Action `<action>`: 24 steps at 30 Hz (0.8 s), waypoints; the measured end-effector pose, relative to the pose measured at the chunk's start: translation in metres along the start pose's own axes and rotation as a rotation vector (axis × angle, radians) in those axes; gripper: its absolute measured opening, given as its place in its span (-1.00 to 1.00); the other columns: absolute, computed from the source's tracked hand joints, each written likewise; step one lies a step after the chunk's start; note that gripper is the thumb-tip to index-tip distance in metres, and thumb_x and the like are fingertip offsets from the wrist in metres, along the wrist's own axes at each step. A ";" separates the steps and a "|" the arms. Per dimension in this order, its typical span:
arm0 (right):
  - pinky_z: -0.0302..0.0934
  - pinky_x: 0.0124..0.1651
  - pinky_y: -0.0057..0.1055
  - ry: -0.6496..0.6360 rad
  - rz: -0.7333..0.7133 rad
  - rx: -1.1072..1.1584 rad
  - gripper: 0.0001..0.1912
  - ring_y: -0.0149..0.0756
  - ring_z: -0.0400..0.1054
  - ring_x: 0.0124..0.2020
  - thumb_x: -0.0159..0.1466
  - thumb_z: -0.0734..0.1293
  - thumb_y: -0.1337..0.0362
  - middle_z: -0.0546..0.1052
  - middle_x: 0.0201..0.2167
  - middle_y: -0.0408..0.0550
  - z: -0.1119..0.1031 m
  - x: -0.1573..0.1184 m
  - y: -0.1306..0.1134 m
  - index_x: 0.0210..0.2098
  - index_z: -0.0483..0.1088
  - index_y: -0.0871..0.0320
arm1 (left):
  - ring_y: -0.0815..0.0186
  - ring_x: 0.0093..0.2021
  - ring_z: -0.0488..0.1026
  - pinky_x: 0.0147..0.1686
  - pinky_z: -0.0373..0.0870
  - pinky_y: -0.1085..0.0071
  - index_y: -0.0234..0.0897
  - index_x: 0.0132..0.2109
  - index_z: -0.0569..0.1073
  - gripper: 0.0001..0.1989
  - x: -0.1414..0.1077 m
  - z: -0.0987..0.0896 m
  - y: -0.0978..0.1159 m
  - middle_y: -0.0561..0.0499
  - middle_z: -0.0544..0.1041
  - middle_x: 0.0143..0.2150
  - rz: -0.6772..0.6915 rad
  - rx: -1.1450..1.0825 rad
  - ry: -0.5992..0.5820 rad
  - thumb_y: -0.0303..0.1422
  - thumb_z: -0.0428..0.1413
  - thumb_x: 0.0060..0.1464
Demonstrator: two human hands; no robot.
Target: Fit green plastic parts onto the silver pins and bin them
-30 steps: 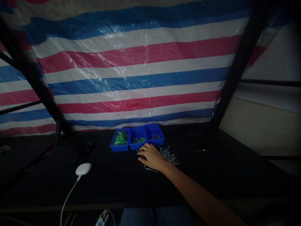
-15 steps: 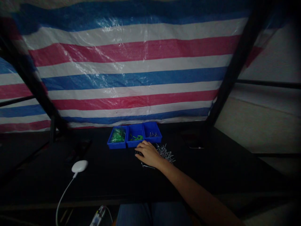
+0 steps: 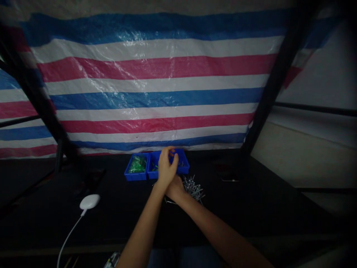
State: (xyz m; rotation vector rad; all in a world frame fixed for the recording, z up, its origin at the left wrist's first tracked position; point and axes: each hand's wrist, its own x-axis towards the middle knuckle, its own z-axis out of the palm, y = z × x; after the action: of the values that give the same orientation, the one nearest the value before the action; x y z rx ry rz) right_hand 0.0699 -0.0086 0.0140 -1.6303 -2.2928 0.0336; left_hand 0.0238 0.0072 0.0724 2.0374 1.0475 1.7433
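My left hand (image 3: 167, 165) reaches over the middle blue bin (image 3: 152, 174) and the right blue bin (image 3: 184, 171). Its thumb stands apart from its curved fingers, and nothing shows between them. Lower down, my right hand (image 3: 175, 188) is crossed under the left wrist, with its fingers hidden. Just right of it lies a loose pile of thin silvery metal pins (image 3: 193, 190), perhaps screws or nails. A few similar small pieces sit in the right bin. Green bits show in the middle bin, partly covered by my left hand.
The left blue bin (image 3: 136, 177) holds a clear bag of green pieces. A white rounded device (image 3: 89, 201) with a cable rests on the black table (image 3: 111, 223) at left. A dark flat object (image 3: 227, 173) lies at right. Black posts and a striped sheet (image 3: 156, 98) stand behind.
My left hand has come into view and reached over the bins. The right hand remains near the metal pile, now partly covered by the left wrist. The view has shifted slightly.
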 end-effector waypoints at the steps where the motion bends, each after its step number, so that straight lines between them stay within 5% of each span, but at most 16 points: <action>1: 0.18 -0.22 -0.36 0.006 0.013 -0.003 -0.73 -0.18 0.39 -0.27 0.21 0.16 0.26 0.52 -0.31 0.09 0.001 0.001 0.000 -0.26 0.44 0.22 | 0.35 -0.34 0.36 -0.30 0.30 0.42 -0.27 -0.16 0.37 -0.82 0.004 -0.005 -0.014 0.01 0.42 -0.31 -0.053 -0.024 -0.079 -0.39 0.01 0.04; 3: 0.19 -0.28 -0.35 0.020 0.010 0.001 -0.75 -0.17 0.41 -0.33 0.20 0.17 0.24 0.53 -0.34 0.08 0.001 0.000 0.001 -0.29 0.44 0.20 | 0.37 -0.39 0.35 -0.38 0.27 0.48 -0.28 -0.22 0.41 -0.84 0.006 -0.015 -0.038 0.02 0.44 -0.36 -0.143 -0.042 -0.152 -0.35 0.02 0.03; 7: 0.18 -0.27 -0.38 0.018 -0.081 0.038 -0.76 -0.21 0.41 -0.29 0.24 0.14 0.25 0.53 -0.30 0.02 0.000 -0.003 0.006 -0.27 0.42 0.11 | 0.37 -0.40 0.36 -0.40 0.27 0.51 -0.30 -0.25 0.43 -0.82 -0.006 -0.029 -0.060 0.02 0.44 -0.39 -0.207 -0.111 -0.116 -0.31 0.06 0.00; 15: 0.10 -0.23 -0.42 0.034 -0.130 0.133 -0.75 -0.28 0.37 -0.23 0.28 0.08 0.25 0.48 -0.20 -0.03 -0.005 -0.006 0.018 -0.19 0.34 0.11 | 0.40 -0.44 0.36 -0.42 0.29 0.52 -0.34 -0.26 0.43 -0.78 -0.017 -0.025 -0.061 0.01 0.43 -0.40 -0.274 -0.239 -0.135 -0.30 0.10 -0.06; 24: -0.03 -0.44 -0.51 0.216 -0.074 0.384 -0.84 -0.43 0.24 -0.48 0.25 0.13 0.26 0.40 -0.46 -0.17 -0.009 0.000 0.044 -0.33 0.31 0.15 | 0.37 -0.41 0.37 -0.43 0.27 0.52 -0.33 -0.26 0.44 -0.79 -0.021 -0.024 -0.058 -0.01 0.45 -0.39 -0.261 -0.142 -0.101 -0.29 0.10 -0.04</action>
State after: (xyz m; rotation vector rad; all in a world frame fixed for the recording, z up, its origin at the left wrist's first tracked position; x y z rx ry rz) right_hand 0.1125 0.0055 0.0131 -1.2876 -2.0288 0.2517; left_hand -0.0193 0.0281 0.0274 1.7923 1.0714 1.5221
